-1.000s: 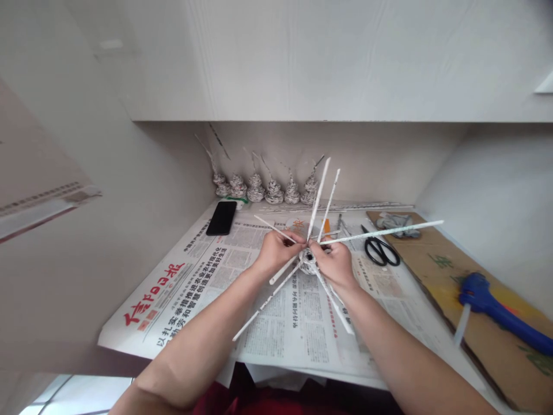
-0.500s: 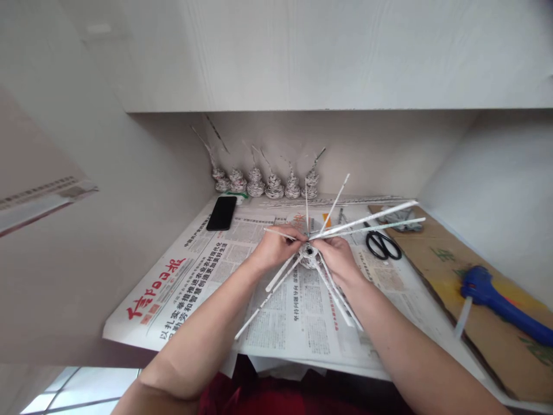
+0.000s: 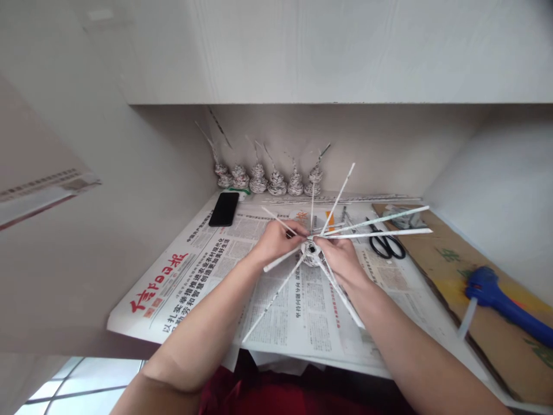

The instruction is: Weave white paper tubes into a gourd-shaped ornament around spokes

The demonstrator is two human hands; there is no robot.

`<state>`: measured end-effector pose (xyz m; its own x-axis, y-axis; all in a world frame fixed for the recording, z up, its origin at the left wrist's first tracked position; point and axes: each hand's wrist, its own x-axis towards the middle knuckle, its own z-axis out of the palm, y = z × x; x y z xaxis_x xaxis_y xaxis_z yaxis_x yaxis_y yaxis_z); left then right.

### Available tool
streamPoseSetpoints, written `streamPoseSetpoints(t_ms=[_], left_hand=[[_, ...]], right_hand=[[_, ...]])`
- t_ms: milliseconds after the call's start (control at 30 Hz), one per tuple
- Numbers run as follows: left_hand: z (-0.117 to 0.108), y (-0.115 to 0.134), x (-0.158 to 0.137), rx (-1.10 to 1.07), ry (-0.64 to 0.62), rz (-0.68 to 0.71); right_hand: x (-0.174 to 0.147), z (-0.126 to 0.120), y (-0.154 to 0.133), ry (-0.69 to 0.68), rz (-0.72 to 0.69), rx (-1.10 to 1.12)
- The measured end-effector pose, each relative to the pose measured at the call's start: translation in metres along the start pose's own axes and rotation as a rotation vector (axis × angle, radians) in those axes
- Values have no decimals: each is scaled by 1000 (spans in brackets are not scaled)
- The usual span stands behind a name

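Observation:
Between my hands is a small round weave of rolled newspaper strips (image 3: pixel 311 259), with a dark square hole in its middle. Long white paper sticks (image 3: pixel 276 298) radiate from it on all sides. My left hand (image 3: pixel 283 237) pinches the weave's far-left edge, thumb and forefinger closed by a stick's base. On the right edge, my right hand (image 3: pixel 337 253) grips with the thumb near the top, close to the left fingertips. The right hand's lower fingers are partly hidden beneath the weave.
Several gourd-shaped woven paper pieces (image 3: pixel 277 183) line the back wall. A black phone (image 3: pixel 223 209) lies at left on the newspaper (image 3: pixel 207 259). To the right are black-handled scissors (image 3: pixel 387 246), cardboard (image 3: pixel 436 253), a crumpled plastic bag (image 3: pixel 406 217) and a blue glue gun (image 3: pixel 496 297). Loose paper sticks (image 3: pixel 367 199) lie behind.
The weave has turned slightly in my hands, so the sticks point in somewhat different directions. Both hands keep their hold, and the whole view has shifted a little.

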<state>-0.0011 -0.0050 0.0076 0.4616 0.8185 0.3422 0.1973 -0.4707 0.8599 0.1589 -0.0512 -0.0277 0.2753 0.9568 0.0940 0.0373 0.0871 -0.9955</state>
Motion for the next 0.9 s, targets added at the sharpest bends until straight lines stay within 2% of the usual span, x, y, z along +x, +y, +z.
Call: streamPoseSetpoints(t_ms=[167,267,500,633,733,900], left_hand=[[-1,-6,4,-362,-22,-289],[4,-7,3,-569,-7,-403],[15,-9,2,-663,71,-416],[13,-9,3,-672,66,-448],[11,-8,3,-648,77,-437],[9,-11,3,-625,20,-440]], right_hand=[[-1,1,-1,24,24,11],[-2,-1,-6,26,7,-38],[-1,-2,-9,23,-122,-145],[-1,-3,-11,-41,-81,-150],[0,-6,-11,-33,-45,-118],[2,-8,-6,-17,-58,-137]])
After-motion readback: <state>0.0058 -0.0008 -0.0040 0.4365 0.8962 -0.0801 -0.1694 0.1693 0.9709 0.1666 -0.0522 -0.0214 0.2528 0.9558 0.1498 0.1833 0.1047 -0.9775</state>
